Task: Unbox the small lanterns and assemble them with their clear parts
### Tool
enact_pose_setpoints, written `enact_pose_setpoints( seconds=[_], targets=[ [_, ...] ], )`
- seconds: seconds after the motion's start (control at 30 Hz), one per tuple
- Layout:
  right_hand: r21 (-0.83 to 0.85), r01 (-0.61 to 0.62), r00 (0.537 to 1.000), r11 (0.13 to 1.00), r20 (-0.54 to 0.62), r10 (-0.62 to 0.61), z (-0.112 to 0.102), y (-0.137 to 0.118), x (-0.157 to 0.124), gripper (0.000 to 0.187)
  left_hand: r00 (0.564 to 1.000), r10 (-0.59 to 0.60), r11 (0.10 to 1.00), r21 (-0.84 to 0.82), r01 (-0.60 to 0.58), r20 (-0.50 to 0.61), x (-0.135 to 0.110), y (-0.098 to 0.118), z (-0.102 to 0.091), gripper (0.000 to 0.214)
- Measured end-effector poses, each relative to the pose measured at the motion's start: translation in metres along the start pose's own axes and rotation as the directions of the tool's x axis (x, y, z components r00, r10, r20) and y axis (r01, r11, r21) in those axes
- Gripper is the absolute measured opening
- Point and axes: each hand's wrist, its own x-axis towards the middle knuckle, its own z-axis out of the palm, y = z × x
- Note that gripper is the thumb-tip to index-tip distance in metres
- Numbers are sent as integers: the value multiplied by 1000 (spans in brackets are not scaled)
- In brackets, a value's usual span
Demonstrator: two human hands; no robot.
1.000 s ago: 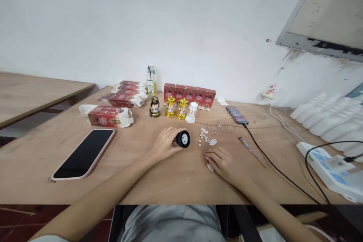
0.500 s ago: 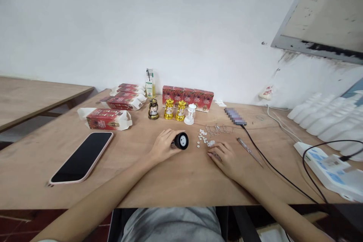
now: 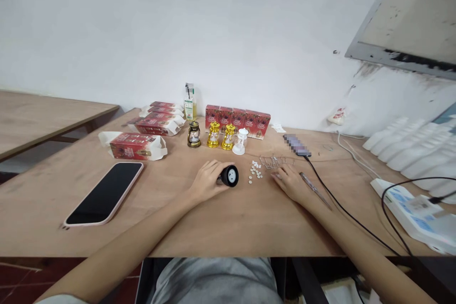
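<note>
My left hand point(image 3: 208, 181) is wrapped round a small black lantern point(image 3: 232, 176), tipped so that its round base with a white disc faces me. My right hand point(image 3: 289, 181) rests on the table with its fingers stretched forward at the bent wire handles point(image 3: 272, 161); I see nothing held in it. Between the hands lie several small white discs point(image 3: 253, 171). Beyond them stand a bronze lantern point(image 3: 194, 136), two gold lanterns point(image 3: 213, 136) and a white lantern point(image 3: 240, 142). Just right of my right hand lies a screwdriver point(image 3: 315, 190).
Red boxes point(image 3: 237, 121) stand in a row near the wall, with opened boxes point(image 3: 133, 146) at left. A large phone point(image 3: 105, 194) lies front left. A cabled phone point(image 3: 297, 145), a power strip point(image 3: 413, 213) and white stacked pieces point(image 3: 409, 147) are at right. A bottle point(image 3: 190, 107) stands behind.
My right hand has moved away from the white discs, forward and right to the wire handles. A white piece by its fingertips no longer shows. My left hand keeps the black lantern in place.
</note>
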Motion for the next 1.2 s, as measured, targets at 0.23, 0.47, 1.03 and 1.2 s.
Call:
enact_pose_setpoints(
  seconds=[0.23,0.47,1.03,1.2],
  targets=[
    [311,-196,974,930,-44,220,16,-47,17,25,1000,13,1000,6,-13,6,-1,-1,0,43],
    [299,-340,940,892,119,319,32,-58,36,54,999,38,999,19,-38,-14,-1,-1,1,42],
    [101,-140,990,985,22,138,28,-56,47,16,996,77,997,34,-76,-35,-1,-2,3,41],
    [389,4,964,921,-246,100,6,-90,50,6,996,86,996,30,-85,-29,-1,-3,3,40]
  ],
)
